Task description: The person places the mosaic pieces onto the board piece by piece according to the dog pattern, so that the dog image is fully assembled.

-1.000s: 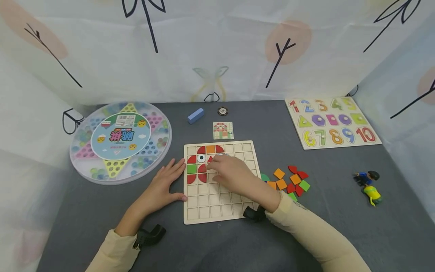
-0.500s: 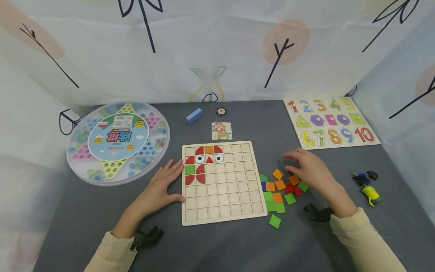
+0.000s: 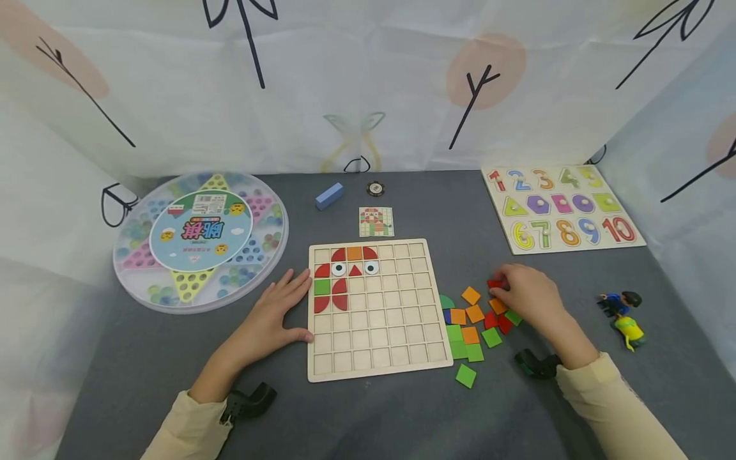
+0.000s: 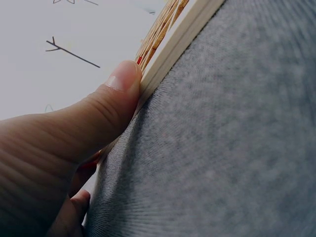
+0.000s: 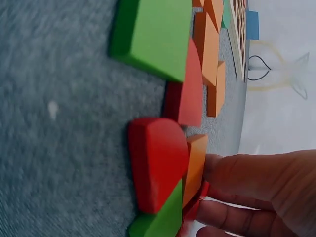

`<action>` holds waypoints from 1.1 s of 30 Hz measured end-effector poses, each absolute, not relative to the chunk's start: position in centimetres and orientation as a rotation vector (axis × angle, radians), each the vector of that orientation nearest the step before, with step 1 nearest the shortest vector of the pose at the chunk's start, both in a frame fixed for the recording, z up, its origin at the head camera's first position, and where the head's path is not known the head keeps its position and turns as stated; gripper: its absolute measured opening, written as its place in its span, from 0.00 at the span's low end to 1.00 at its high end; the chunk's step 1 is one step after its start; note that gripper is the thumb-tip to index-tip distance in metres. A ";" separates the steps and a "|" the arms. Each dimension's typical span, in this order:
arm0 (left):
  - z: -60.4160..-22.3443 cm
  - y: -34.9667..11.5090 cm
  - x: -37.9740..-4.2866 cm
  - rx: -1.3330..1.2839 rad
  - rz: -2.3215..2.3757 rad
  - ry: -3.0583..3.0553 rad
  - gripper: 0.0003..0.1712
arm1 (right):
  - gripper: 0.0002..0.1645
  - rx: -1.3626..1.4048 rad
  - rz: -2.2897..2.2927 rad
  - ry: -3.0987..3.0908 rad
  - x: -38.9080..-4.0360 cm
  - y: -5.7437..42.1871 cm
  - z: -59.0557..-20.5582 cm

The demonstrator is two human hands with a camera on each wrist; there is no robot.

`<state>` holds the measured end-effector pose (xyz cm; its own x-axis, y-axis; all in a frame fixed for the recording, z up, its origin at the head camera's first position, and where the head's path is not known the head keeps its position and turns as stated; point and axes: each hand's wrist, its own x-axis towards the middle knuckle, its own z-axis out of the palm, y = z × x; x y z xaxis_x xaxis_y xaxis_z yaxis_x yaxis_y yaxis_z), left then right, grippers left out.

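A wooden grid board (image 3: 379, 342) lies flat on the grey table with red, orange, green and eye tiles in its upper left squares. My left hand (image 3: 270, 322) rests at the board's left edge, fingers spread; in the left wrist view its thumb (image 4: 116, 96) presses the board's side. Over the loose tiles to the right of the board, my right hand (image 3: 531, 297) pinches a red quarter-circle tile (image 3: 493, 283) between thumb and fingers. That tile is partly hidden by the fingers. Orange tiles (image 3: 471, 295), green tiles (image 3: 474, 352) and other red tiles lie beside it.
Above the board lie a small picture card (image 3: 376, 222), a blue block (image 3: 329, 196) and a black round token (image 3: 375, 188). A round marble game box (image 3: 270, 255) stands left. A number puzzle board (image 3: 506, 246) and toy figures (image 3: 629, 332) are on the right.
My right hand has left the board, uncovering a second eye tile, and moved right to the loose tiles, then lowered onto a red one. The left hand stays at the board's edge.
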<state>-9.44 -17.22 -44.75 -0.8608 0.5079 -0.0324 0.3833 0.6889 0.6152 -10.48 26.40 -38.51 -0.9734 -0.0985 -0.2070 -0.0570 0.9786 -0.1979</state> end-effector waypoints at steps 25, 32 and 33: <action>-44.7 -17.2 -9.4 0.716 0.920 2.701 0.59 | 0.12 -0.131 -0.228 3.045 -10.4 24.9 -39.4; -44.6 -17.2 -9.4 0.724 0.926 2.698 0.59 | 0.12 -0.284 -0.288 3.037 -10.7 24.5 -39.8; -44.6 -17.2 -9.4 0.726 0.926 2.698 0.59 | 0.14 -0.279 -0.305 3.031 -10.7 24.6 -39.8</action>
